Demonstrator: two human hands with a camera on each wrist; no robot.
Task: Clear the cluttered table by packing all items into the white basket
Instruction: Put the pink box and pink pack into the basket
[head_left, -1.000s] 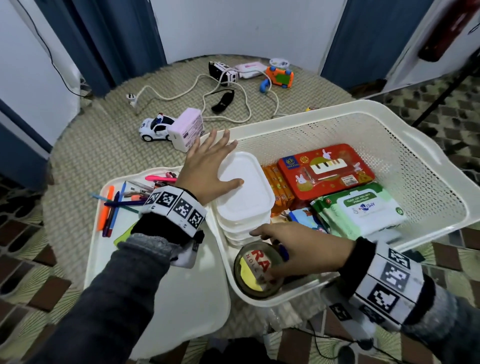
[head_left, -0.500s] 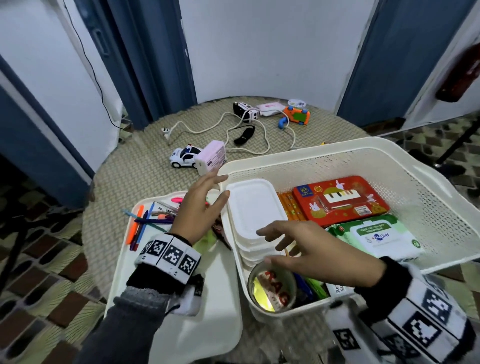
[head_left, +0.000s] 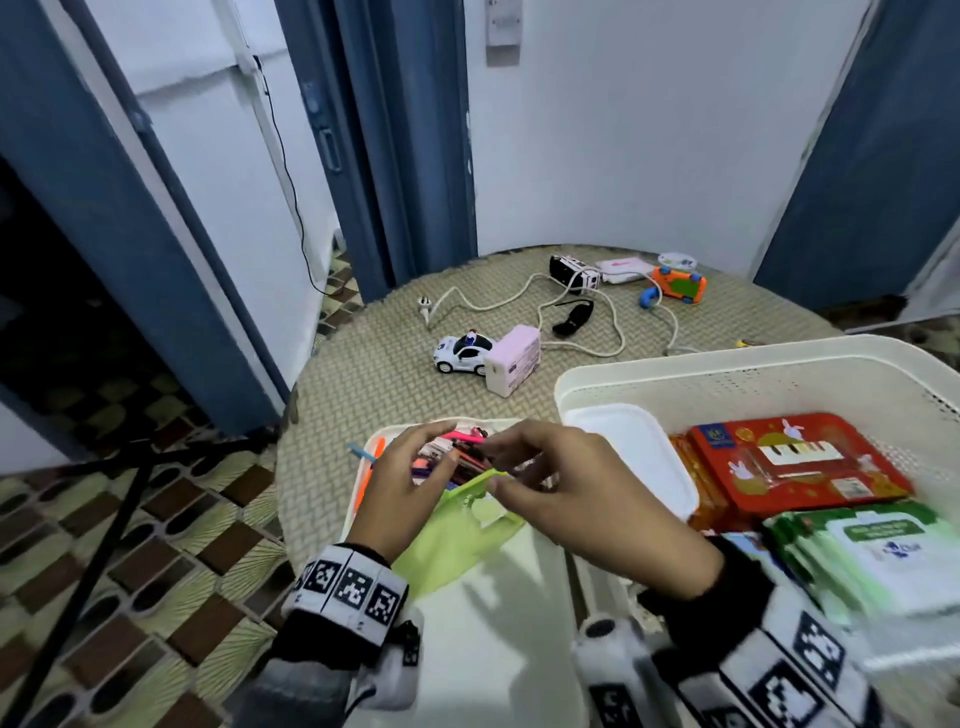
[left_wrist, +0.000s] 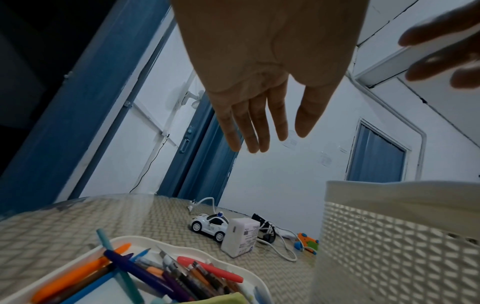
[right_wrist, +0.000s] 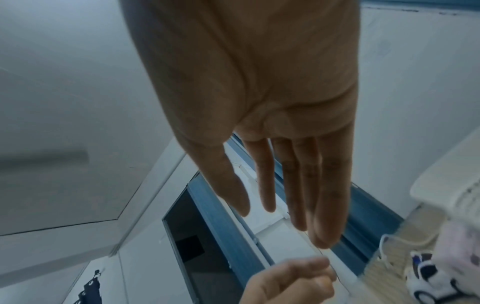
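Observation:
The white basket (head_left: 727, 358) stands at the right of the table and holds a white lidded box (head_left: 623, 457), a red tin (head_left: 789, 462) and a pack of wipes (head_left: 872, 556). Left of it lies a white tray (head_left: 498, 623) with several pens (head_left: 457, 452) and a flat green item (head_left: 457, 535). Both hands hover over the tray's far end. My left hand (head_left: 415, 467) has straight fingers (left_wrist: 259, 133) above the pens (left_wrist: 155, 273) and holds nothing. My right hand (head_left: 561, 483) is spread beside it, its palm (right_wrist: 280, 195) empty.
Farther back on the round woven table lie a toy police car (head_left: 464, 353), a pale adapter box (head_left: 511, 359), a white cable (head_left: 519, 296), a black item (head_left: 574, 317) and an orange toy phone (head_left: 678, 286). The basket wall (left_wrist: 389, 236) stands close to the tray's right.
My right hand has let go of the round tin in the basket's near corner and crossed left over the tray. My left hand moved off the white box lid to above the pens.

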